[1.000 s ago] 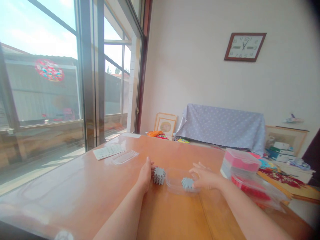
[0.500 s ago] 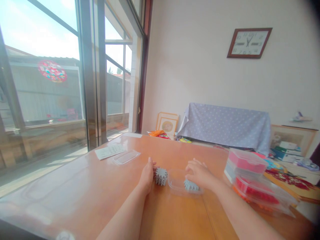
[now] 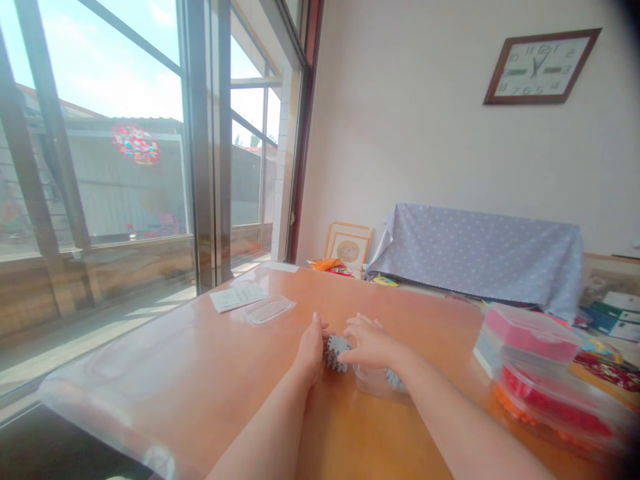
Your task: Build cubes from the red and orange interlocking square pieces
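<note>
A small stack of grey toothed-edge puzzle-like pieces [image 3: 337,353] stands on the wooden table. My left hand [image 3: 311,350] is on edge against its left side, fingers curled round the back of the stack. From the right, my right hand [image 3: 373,343] reaches over, its fingers bent and apart, its thumb at the stack's front right edge. I see no piece in my right hand. Beneath that hand and wrist sits a clear plastic box [image 3: 367,381], partly covered. More grey pieces [image 3: 394,380] lie inside it, mostly hidden by my forearm.
A clear lid [image 3: 270,309] and a printed sheet [image 3: 238,297] lie at the table's back left. Stacked plastic boxes with pink [image 3: 535,330] and red contents [image 3: 555,400] stand at the right. A window wall runs along the left; a spotted cloth [image 3: 480,253] hangs beyond the table.
My right hand has moved left, from over the grey pieces in the clear box to the stack. My left hand stays beside the stack. The view has turned slightly left.
</note>
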The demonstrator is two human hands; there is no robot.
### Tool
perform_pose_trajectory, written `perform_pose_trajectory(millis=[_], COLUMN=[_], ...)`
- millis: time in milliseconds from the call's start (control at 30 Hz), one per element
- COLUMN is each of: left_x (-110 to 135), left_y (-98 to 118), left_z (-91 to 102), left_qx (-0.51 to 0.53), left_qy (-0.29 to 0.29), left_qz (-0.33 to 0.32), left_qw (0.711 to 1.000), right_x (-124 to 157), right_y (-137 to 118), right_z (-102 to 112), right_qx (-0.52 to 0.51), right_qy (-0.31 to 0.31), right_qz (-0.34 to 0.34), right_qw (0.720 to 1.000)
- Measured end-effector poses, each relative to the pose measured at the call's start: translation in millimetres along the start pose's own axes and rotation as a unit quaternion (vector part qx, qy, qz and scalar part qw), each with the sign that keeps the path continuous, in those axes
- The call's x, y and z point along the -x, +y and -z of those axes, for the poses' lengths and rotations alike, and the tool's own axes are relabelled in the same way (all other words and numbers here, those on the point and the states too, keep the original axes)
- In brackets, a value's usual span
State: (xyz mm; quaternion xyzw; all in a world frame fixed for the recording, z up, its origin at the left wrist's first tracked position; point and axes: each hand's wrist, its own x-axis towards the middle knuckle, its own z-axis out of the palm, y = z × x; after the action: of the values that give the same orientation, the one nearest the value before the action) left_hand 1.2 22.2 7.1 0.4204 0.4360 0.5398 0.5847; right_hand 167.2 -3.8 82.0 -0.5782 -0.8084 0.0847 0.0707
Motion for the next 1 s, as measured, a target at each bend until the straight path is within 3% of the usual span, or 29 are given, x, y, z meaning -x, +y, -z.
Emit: perform_pose_trajectory(millis=[200,333,533,667,1000], left_x=[1,3,0,-2,-8], left_y=[0,2,3,2,-4], left_z=[-0.4,-0.9,-1.5,-0.9,2.3], left_qx=[0.016,0.009,-0.002,-0.009,-0.007], left_qy=[-0.009,-0.016,-0.006,-0.011,-0.019], left_qz=[0.003,0.004,0.009,0.011,0.014], left_qw=[1.000,1.000,1.000,1.000,1.000], right_x=[4,20,60,81,95], right_y=[1,20,73,99,113], right_z=[5,14,30,30,17], right_qx=[-0.047,-0.079,-0.079,-0.076,-0.064], right_qy=[0.029,0.067,0.011,-0.008,-0.015], right_qz=[0.007,0.003,-0.065,-0.097,-0.161], right_qw=[0.998,0.995,0.995,0.992,0.985])
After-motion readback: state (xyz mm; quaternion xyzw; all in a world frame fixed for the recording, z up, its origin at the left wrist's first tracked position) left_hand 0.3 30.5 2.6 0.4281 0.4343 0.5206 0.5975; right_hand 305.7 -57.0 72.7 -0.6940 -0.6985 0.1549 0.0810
